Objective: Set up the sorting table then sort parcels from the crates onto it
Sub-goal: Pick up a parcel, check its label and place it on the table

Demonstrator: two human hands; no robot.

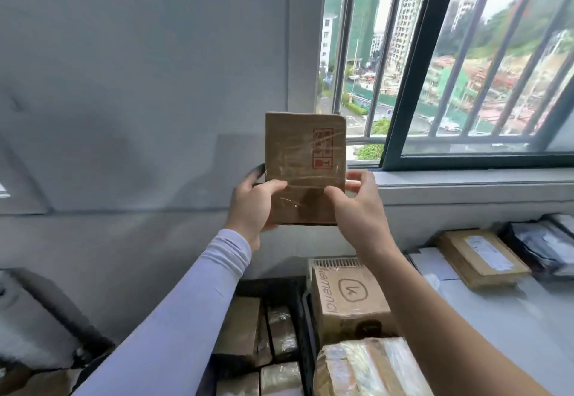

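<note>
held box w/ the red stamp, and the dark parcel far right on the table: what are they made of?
Flat brown box with red stamp, held in both hands (left hand, right hand): looks like matte kraft cardboard, with glossy clear tape across the face; glare streaks show it. Dark crinkled parcel on the grey table: probably a black plastic mailer bag, judging by its shiny wrinkles.

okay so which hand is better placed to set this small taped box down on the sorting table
Right. The grey sorting table lies to the right, on the right hand side; the left hand would cross over the small taped brown cardboard box.
</note>
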